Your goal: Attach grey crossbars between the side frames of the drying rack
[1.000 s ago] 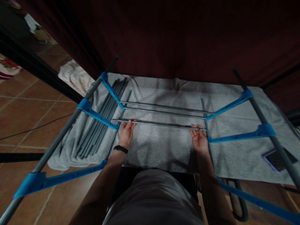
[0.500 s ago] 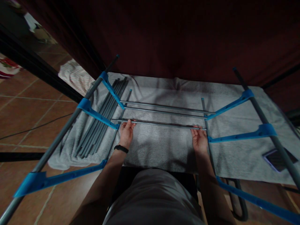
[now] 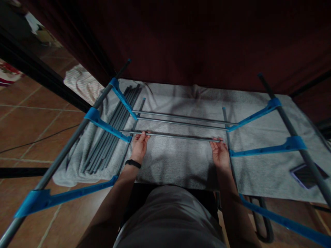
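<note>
Between my two hands a thin grey metal rod lies crosswise. My left hand pinches it near its left end, which reaches the blue bracket on the left frame. My right hand holds the other end, just short of the right frame's blue bracket. Beyond this rod, two more crosswise rods span from the left upper bracket to the right upper bracket. Grey uprights carry the brackets on both sides.
Several loose grey tubes lie on the grey cloth at the left. A phone rests at the right, partly behind a tube. Dark red fabric hangs behind. Tiled floor shows at the left.
The rod in my hands has shifted slightly left; its right end has drawn back from the right frame to my right fingertips. The frame looks the same.
</note>
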Tool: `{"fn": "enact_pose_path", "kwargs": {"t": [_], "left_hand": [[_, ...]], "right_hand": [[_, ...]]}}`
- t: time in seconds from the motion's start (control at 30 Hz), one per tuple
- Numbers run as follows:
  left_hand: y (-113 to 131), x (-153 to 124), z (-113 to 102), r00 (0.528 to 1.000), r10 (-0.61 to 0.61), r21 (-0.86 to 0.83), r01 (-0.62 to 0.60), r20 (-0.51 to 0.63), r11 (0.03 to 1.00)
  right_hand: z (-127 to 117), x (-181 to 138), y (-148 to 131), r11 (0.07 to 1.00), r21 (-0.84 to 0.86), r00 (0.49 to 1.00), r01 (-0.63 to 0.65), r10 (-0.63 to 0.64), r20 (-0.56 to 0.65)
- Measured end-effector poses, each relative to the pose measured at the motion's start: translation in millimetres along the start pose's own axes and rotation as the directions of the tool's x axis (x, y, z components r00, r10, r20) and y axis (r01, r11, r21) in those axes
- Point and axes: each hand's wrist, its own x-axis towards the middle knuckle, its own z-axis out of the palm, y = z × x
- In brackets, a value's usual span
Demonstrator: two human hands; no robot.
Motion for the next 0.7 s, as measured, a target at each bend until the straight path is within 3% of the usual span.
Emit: {"fn": "enact_pose_path", "kwargs": {"t": [0.2,0.4,0.7], "left_hand": [[-3.7,2.4,-0.6,0.999,0.025,0.007,-0.025,-0.03,1.0],[-2.5,2.6,-1.6,1.0,0.008,0.022,-0.008,-0.007,1.0],[1.2,1.5,-2.9,1.0,-0.019,0.038,0.018,0.021,0.999]], "right_hand": [[7.0,-5.7,-1.5,0.999,-0.028,0.998,0.031,-0.032,-0.049],[4.7,-6.1,-0.2,0.996,-0.071,0.998,0.055,-0.054,0.013],[6.9,-6.0,-1.3,0.995,-0.077,0.998,0.06,-0.059,0.012]]}}
